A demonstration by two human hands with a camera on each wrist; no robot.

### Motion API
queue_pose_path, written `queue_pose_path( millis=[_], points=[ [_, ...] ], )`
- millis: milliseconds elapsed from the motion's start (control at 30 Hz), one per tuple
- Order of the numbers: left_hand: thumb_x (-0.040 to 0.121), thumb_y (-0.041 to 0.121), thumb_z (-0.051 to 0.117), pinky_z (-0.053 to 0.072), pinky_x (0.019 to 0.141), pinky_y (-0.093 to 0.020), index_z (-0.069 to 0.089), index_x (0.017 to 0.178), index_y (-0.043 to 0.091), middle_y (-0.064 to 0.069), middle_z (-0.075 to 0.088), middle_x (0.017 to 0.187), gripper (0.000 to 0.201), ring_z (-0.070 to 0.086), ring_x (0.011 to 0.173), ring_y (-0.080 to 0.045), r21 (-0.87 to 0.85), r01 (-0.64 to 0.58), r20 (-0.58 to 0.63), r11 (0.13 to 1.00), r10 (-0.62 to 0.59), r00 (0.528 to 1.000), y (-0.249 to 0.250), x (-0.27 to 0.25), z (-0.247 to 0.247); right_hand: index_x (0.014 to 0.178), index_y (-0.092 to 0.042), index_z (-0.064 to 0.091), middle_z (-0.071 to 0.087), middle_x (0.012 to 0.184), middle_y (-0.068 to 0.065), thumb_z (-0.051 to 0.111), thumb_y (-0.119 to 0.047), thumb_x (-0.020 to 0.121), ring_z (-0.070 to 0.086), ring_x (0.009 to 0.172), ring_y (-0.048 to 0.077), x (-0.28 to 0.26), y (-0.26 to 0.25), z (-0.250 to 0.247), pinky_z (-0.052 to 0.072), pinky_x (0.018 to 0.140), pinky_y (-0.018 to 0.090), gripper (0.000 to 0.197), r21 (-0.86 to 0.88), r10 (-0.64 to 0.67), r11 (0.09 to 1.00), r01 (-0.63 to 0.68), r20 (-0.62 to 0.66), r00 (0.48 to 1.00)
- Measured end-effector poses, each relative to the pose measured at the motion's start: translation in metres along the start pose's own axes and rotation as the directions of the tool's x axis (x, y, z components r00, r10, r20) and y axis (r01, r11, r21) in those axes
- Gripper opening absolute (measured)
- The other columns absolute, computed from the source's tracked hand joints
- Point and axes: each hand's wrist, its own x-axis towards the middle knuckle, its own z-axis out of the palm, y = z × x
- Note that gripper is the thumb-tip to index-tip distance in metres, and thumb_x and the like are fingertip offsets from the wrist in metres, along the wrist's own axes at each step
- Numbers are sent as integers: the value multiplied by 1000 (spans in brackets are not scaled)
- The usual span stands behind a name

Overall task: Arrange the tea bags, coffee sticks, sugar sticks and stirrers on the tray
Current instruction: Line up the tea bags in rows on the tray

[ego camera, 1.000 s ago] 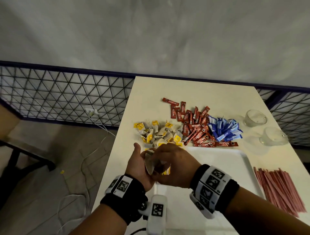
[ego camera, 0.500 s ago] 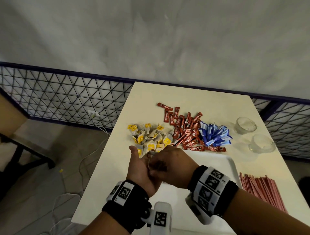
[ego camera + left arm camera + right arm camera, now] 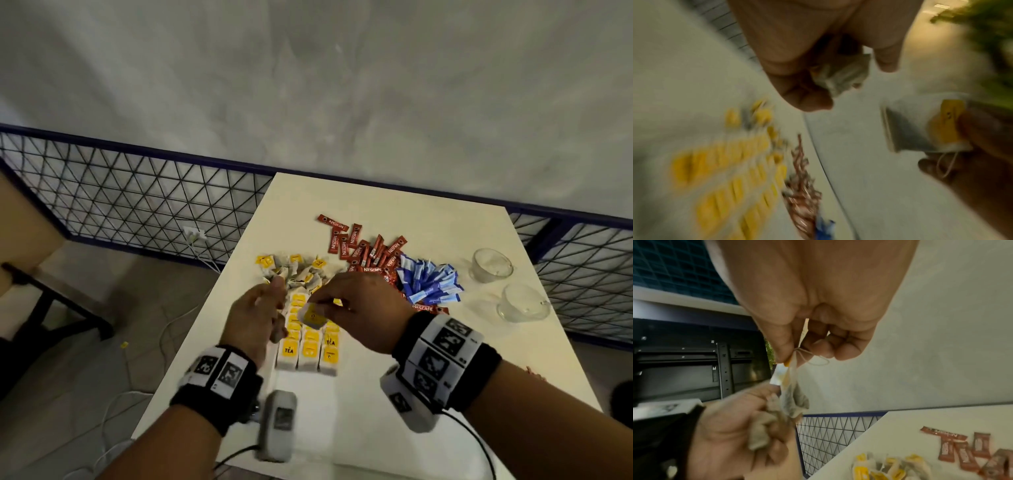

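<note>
- Coffee sticks (image 3: 368, 253) and sugar sticks (image 3: 428, 282) lie beyond the tray (image 3: 342, 411).
- Tray holds rowed tea bags (image 3: 308, 346).
- Right hand (image 3: 359, 308) pinches a tea bag (image 3: 311, 317); left hand (image 3: 255, 317) grips crumpled tea bags (image 3: 764, 433).

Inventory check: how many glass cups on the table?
2. The far glass cup stands on the table near its right edge, right of the blue sugar sticks; the near glass cup stands just in front of it. None looks hidden.

Around my counter (image 3: 394, 205)
Two empty glass cups (image 3: 492, 265) sit at two o'clock; a wire fence (image 3: 137, 202) and white cables (image 3: 197, 245) lie at ten o'clock.
</note>
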Motion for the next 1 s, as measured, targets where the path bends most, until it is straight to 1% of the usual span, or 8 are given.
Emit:
queue_pose_path(
  millis=[33, 100, 200, 400, 533, 700, 800, 1000],
  points=[
    [79, 28, 73, 37, 46, -23, 70, 75, 23, -6, 48, 64, 7, 41, 40, -12, 118, -121, 115, 986, 107, 988, 9, -3, -3, 107, -22, 71, 67, 92, -9, 62, -24, 90, 41, 74, -9, 1, 2, -3, 27, 67, -2, 19, -19, 11, 1000, -11, 19, 1000],
    [67, 22, 84, 49, 56, -22, 76, 80, 35, 0, 63, 71, 21, 59, 56, -10, 384, -312, 352, 869, 174, 920, 25, -10, -3, 107, -23, 69, 60, 81, -18, 64, -24, 89, 46, 66, -11, 3, 4, -6, 29, 64, -1, 20, -35, 40, 999, -39, 23, 999],
    [70, 18, 83, 49, 69, -17, 73, 66, 38, 15, 68, 69, 23, 62, 68, 2, 548, -454, 465, 702, 195, 864, 31, -13, 6, 104, -22, 68, 58, 74, -20, 67, -21, 86, 51, 65, -13, 5, 5, -7, 33, 64, 1, 18, 9, 73, 997, -72, -3, 997],
    [78, 32, 75, 37, 51, -22, 77, 74, 34, 12, 59, 54, 5, 45, 50, -7, 339, -340, 437, 877, 173, 883, 21, -16, 5, 102, -27, 68, 61, 73, -26, 71, -24, 84, 52, 65, -1, -8, 19, 8, 41, 63, 12, 19, 267, 223, 941, -210, -21, 975],
    [79, 26, 70, 39, 54, -16, 76, 71, 28, 13, 57, 51, 10, 47, 50, 0, 334, -352, 424, 874, 195, 885, 16, -13, 3, 100, -26, 67, 64, 81, -10, 70, -24, 84, 55, 70, 6, -18, 23, 24, 48, 71, 30, 15, 296, 294, 912, -283, 8, 956],
    [85, 18, 67, 48, 69, -13, 74, 90, 23, 12, 73, 75, 10, 66, 73, 0, 375, -350, 471, 859, 149, 870, 14, -11, 3, 96, -26, 69, 64, 78, -9, 68, -25, 86, 52, 65, 2, -17, 24, 31, 44, 66, 22, 10, 344, 323, 891, -298, -17, 946],
    [82, 29, 73, 49, 81, -25, 74, 89, 24, 4, 74, 89, 9, 67, 90, -12, 565, -316, 386, 762, 95, 918, -3, 4, -5, 83, -25, 64, 59, 70, -8, 65, -22, 88, 48, 62, 3, -20, 40, 46, 38, 61, 15, 6, 304, 396, 874, -380, 8, 918],
    [84, 31, 70, 44, 77, -21, 65, 77, 32, 1, 71, 95, 9, 63, 98, -16, 856, -124, 187, 502, -77, 979, -51, 21, -37, 81, -16, 63, 61, 68, -1, 63, -21, 88, 54, 67, 16, -44, 83, 109, 49, 75, 37, 9, 273, 622, 708, -652, 195, 758]
  ],
)
